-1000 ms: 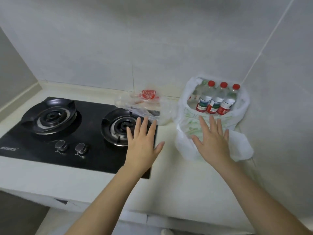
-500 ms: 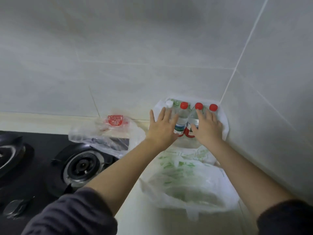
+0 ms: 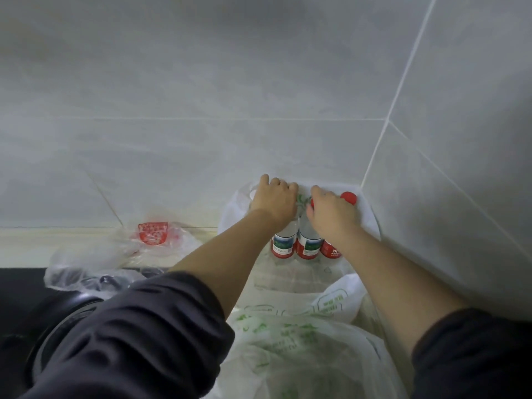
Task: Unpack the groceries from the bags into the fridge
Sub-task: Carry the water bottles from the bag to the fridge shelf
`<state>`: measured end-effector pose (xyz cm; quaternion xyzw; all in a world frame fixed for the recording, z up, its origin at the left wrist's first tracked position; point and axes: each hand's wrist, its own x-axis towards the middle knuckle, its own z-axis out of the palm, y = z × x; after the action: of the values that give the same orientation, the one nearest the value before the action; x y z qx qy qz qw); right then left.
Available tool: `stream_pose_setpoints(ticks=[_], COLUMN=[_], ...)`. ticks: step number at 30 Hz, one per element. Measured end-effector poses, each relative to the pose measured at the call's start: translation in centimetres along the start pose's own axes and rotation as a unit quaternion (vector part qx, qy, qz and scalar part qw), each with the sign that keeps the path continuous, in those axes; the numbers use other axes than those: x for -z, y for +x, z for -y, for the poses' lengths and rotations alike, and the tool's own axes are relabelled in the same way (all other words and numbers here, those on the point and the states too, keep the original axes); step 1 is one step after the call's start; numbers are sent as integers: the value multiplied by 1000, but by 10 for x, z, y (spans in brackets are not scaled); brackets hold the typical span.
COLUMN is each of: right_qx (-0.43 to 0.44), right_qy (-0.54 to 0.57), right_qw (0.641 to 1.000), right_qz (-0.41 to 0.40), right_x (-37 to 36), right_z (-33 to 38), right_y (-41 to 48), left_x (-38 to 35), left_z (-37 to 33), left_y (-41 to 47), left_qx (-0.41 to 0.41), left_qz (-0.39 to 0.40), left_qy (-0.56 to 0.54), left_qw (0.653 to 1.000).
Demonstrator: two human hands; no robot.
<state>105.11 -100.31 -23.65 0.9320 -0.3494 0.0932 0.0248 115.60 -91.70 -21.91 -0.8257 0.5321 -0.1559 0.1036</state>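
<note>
Both hands reach into a white plastic bag (image 3: 331, 341) with green print that stands on the pale bench (image 3: 26, 243) in the corner where two grey tiled walls meet. Three water bottles (image 3: 305, 243) with red and white labels stand upright side by side at the back of the bag, close to the rear wall. The left hand (image 3: 275, 200) lies over the top of the leftmost bottle with its fingers curled down behind it, so its grip looks closed on the bottle top, though the palm side is hidden. The right hand (image 3: 331, 214) is folded over the tops of the other bottles in the same way; a red cap (image 3: 348, 197) shows just past its knuckles. Both forearms are bare, with dark sleeves pushed up near the elbows. To the left, a crumpled clear bag (image 3: 121, 254) with a red mark lies against the wall, partly over the black stove (image 3: 20, 286), whose burner ring (image 3: 57, 326) shows beneath the left sleeve.
</note>
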Motion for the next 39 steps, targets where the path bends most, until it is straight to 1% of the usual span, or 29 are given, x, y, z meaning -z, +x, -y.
stream_pose_setpoints(ticks=[3, 7, 9, 11, 13, 15, 16, 18, 21, 23, 26, 29, 32, 35, 39], right_qx=[-18, -19, -17, -31, -53, -81, -98, -119, -118, -97, -29, 40, 101, 147, 185], right_qy=[2, -7, -12, 2, 46, 123, 166, 230, 296, 308, 336, 392, 455, 486, 519], right_qw=[1000, 1000, 999, 999, 997, 988, 980, 962, 941, 938, 929, 905, 872, 854, 833], right_qz=[-9, -19, -32, -35, -32, -34, -49, -90, -114, -125, -153, -161, -150, -112, -46], right_x=[-5, -6, -5, -4, -1, 8, 14, 32, 74, 106, 149, 183, 205, 210, 189], right_z=[1, -1, 2, 7, 11, 13, 13, 13, 27, 41, 66, 95, 130, 165, 202], right_y=[1, -5, -14, -25, -37, -48, -52, -57, -62, -68, -84, -106, -132, -159, -194], left_x=[-10, -16, -14, -11, -7, -1, 5, 22, 56, 81, 116, 146, 170, 180, 168], left_z=[-11, -18, -20, -21, -19, -13, -9, 3, 25, 44, 70, 92, 109, 122, 130], left_y=[3, -10, -19, -31, -45, -57, -63, -73, -98, -120, -161, -211, -263, -313, -385], left_qx=[1, 15, 14, 32, 53, 59, 68, 96, 131, 162, 194, 223, 249, 274, 331], left_qz=[7, -1, 6, 21, 38, 34, 30, 4, -69, -119, -172, -226, -264, -281, -249], left_qy=[11, -21, -26, -55, -76, -97, -132, -210, -237, -242, -257, -277, -301, -294, -273], left_qw=[1000, 1000, 1000, 998, 995, 993, 988, 973, 960, 949, 931, 907, 882, 871, 868])
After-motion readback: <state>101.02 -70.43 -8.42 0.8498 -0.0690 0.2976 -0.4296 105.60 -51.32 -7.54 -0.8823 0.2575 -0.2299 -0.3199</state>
